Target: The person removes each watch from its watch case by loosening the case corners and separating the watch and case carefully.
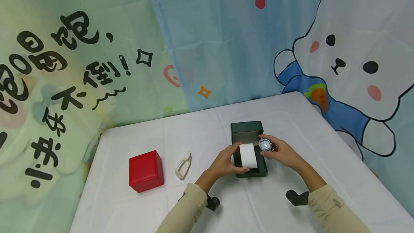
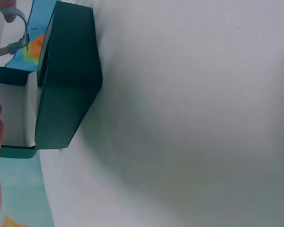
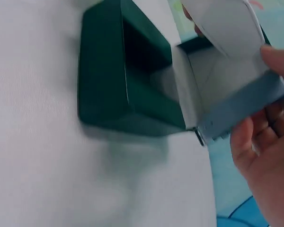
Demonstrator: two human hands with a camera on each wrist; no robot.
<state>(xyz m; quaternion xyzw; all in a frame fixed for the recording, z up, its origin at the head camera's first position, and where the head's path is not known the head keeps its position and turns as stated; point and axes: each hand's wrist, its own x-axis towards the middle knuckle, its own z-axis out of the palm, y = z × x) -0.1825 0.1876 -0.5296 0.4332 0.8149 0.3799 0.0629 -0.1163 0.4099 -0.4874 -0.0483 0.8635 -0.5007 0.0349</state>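
Observation:
A dark green watch box (image 1: 247, 127) stands on the table with its hinged lid up. My left hand (image 1: 224, 161) grips a white watch cushion (image 1: 248, 156) over the box's lower half, thumb at its near end and fingers at its far end. Close to the box's right side, my right hand (image 1: 284, 151) pinches a wristwatch (image 1: 265, 145) with a pale face and a blue-grey case. In the left wrist view its light strap (image 2: 14, 47) shows beside the raised lid (image 2: 73, 80). The right wrist view shows the cushion (image 3: 229, 26) tilted above the box's pale lining.
Left of the hands lies a pale, loop-shaped bracelet or watch (image 1: 183, 166). Farther left sits a closed red box (image 1: 145, 171). A white cloth covers the table (image 1: 197, 132), and a printed curtain (image 1: 220, 46) hangs behind its far edge.

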